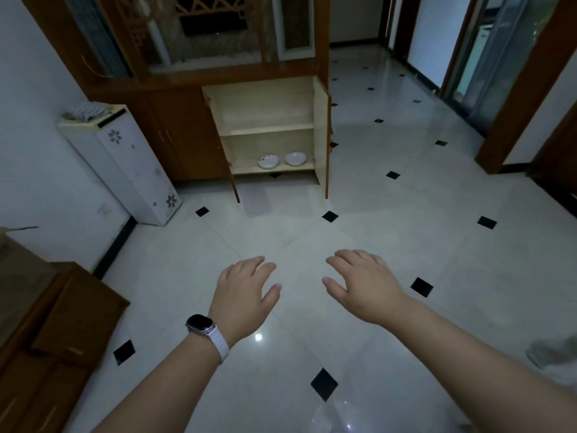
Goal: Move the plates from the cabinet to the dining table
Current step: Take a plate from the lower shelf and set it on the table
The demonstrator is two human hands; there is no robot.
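Two white plates sit side by side on the bottom shelf of the wooden cabinet (268,126), whose two doors stand open: a patterned left plate (268,161) and a plain right plate (295,158). The upper shelf holds nothing. My left hand (246,290), with a watch on its wrist, and my right hand (362,279) reach forward over the floor, palms down, fingers relaxed and holding nothing. Both hands are well short of the cabinet. No dining table is in view.
A white floor-standing appliance (131,164) stands against the wall left of the cabinet. Brown wooden furniture (56,326) fills the lower left corner. White floor tiles (390,239) with black diamonds stretch ahead. Doorways (487,57) open at the right.
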